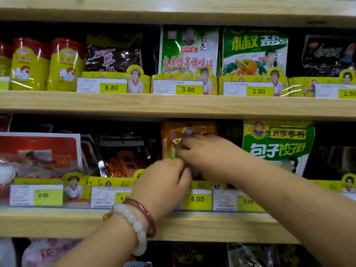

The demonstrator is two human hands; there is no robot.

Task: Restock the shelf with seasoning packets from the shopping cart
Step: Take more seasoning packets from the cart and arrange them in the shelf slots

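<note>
An orange-gold seasoning packet [173, 139] stands upright in the middle slot of the lower wooden shelf [77, 222], above the 4.00 price tag [196, 199]. My right hand [210, 157] lies across its front, fingers gripping the packet near its top. My left hand [163, 184], with a white bead bracelet and a red bangle on the wrist, pinches the packet's lower edge. The packet's lower half is hidden behind both hands. The shopping cart is out of view.
Neighbouring slots hold a dark packet with an orange label [123, 155] on the left and a green packet [277, 145] on the right. The upper shelf [173, 103] carries yellow chicken-powder bags [65, 64] and green packets [189, 51]. More packets sit below.
</note>
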